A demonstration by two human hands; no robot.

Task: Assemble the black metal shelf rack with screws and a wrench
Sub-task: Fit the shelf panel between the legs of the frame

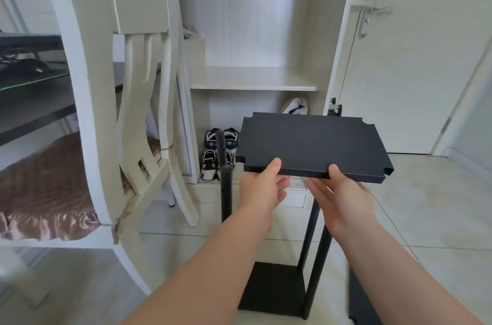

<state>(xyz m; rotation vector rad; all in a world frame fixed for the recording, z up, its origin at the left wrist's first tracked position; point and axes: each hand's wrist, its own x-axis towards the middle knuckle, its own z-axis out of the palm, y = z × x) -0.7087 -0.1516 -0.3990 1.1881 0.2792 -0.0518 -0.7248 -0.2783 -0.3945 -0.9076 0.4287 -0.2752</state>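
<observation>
White wardrobe [253, 79] across the back, standing open, and a pale wooden chair [87, 101] looming large on the left over the tiled floor [426, 204]. Down the middle, here's the rack: a black base shelf [271, 290] sits on the floor with black posts [226, 191] rising from its corners.

Held level above them is the black shelf panel [314, 143], flat side up, out in front of the wardrobe and about level with the post tops. Its near-left corner is just beside the top of the near-left post. Whether any corner is seated yet, I can't tell.

Both hands are on the near long edge. The left hand [262, 189] pinches it, thumb on top and fingers tucked under. The right hand [343, 197] does the same further along, towards the right corner.

Handling, as I read it: thin folded steel, stiff, so it won't sag, and light enough for this edge grip. Held from one side, though, the far edge will want to dip. The painted face looks smooth, probably slippery, so fingers belong under the lip, spread well apart.

Shoes [213, 138] sit low in the wardrobe behind. Smallest of all is the cut-out notch [387, 170] at each corner, and those have to meet the posts. No screws or wrench in view.
</observation>
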